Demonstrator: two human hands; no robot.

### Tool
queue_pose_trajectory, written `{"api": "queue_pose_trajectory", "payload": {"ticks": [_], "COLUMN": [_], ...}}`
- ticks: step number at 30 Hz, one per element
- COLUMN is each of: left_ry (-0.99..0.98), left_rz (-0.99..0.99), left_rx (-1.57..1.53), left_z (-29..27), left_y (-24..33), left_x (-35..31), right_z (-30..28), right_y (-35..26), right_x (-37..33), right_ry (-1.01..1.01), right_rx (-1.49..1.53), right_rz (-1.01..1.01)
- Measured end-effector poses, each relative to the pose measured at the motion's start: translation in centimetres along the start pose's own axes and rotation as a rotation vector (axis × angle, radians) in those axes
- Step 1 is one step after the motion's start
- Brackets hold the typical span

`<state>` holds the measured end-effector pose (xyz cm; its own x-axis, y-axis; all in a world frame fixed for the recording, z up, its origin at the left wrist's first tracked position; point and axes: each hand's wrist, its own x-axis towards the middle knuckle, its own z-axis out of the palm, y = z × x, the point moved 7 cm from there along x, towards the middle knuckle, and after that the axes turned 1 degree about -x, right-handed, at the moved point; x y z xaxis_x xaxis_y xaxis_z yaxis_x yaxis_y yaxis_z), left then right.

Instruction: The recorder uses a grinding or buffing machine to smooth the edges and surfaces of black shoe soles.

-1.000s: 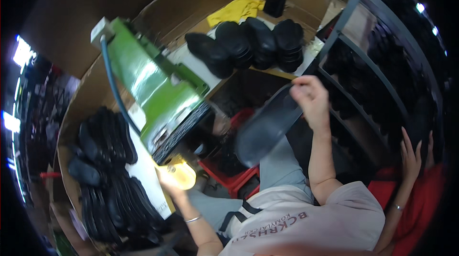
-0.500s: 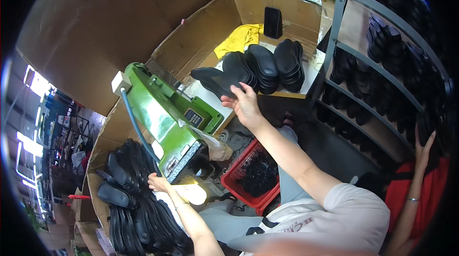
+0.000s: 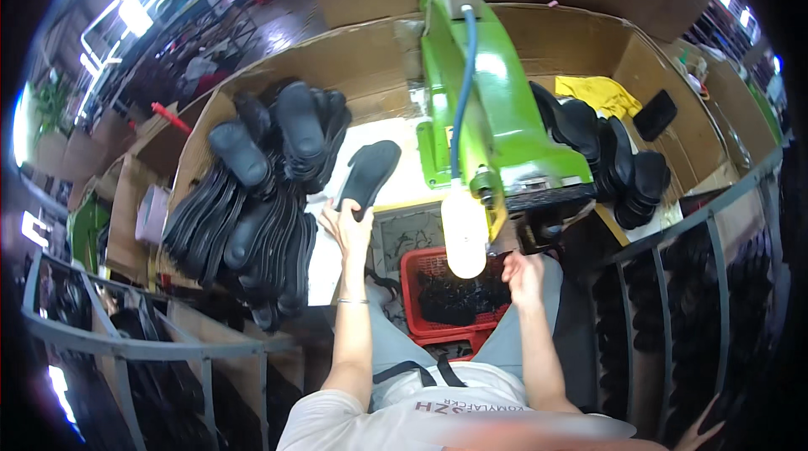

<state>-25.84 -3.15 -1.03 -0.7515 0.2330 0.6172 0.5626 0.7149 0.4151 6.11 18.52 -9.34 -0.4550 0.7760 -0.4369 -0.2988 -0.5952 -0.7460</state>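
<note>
A black shoe sole (image 3: 372, 172) lies at a slant over the white table, its near end in the grip of my left hand (image 3: 347, 230). My right hand (image 3: 525, 277) is just below the head of a green machine (image 3: 497, 89), beside its lit lamp (image 3: 465, 236). Its fingers are curled in, and whatever they may hold is too small to make out. A large pile of black soles (image 3: 252, 207) rises left of my left hand. More stacked soles (image 3: 619, 144) stand right of the machine, partly hidden behind it.
A red basket (image 3: 412, 283) with black scraps sits between my knees. Cardboard walls (image 3: 370, 64) ring the table. A yellow cloth (image 3: 602, 96) and a dark flat block (image 3: 655, 114) lie at the right. Metal racks (image 3: 168, 348) flank me. Another person's hand (image 3: 700, 430) shows at lower right.
My view has swung left. My right hand has left the right-hand sole stacks and come back to the machine. My left hand, earlier beside the left pile, now grips a sole.
</note>
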Motion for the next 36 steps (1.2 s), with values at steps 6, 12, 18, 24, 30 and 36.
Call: {"api": "queue_pose_trajectory", "payload": {"ticks": [6,12,18,24,30,36], "left_ry": [-0.203,-0.647,-0.828,-0.997,-0.878,-0.546], "left_rz": [-0.175,0.278,0.210,-0.550,-0.336,-0.060], "left_rx": [-0.501,-0.902,-1.305,-1.508,-1.151,-1.084], "left_z": [-5.1,-8.6,-8.0,-4.8,-4.5,-5.1], "left_y": [0.4,7.2,14.4,18.3,22.2,22.6], "left_x": [-4.8,-11.5,-12.8,-15.9,-14.3,-11.2], "right_z": [1.7,1.5,-4.7,-10.9,-8.4,-5.8], "right_y": [6.4,1.2,-1.6,1.9,3.9,4.3], "right_x": [-5.4,-8.0,-10.2,-13.2,-14.9,-15.1], "right_ry": [-0.368,-0.489,-0.200,-0.127,-0.260,-0.275], "right_rx": [-0.331,-0.070,0.050,-0.087,0.117,0.137], "right_rz": [0.221,0.313,0.190,0.194,0.280,0.258]}}
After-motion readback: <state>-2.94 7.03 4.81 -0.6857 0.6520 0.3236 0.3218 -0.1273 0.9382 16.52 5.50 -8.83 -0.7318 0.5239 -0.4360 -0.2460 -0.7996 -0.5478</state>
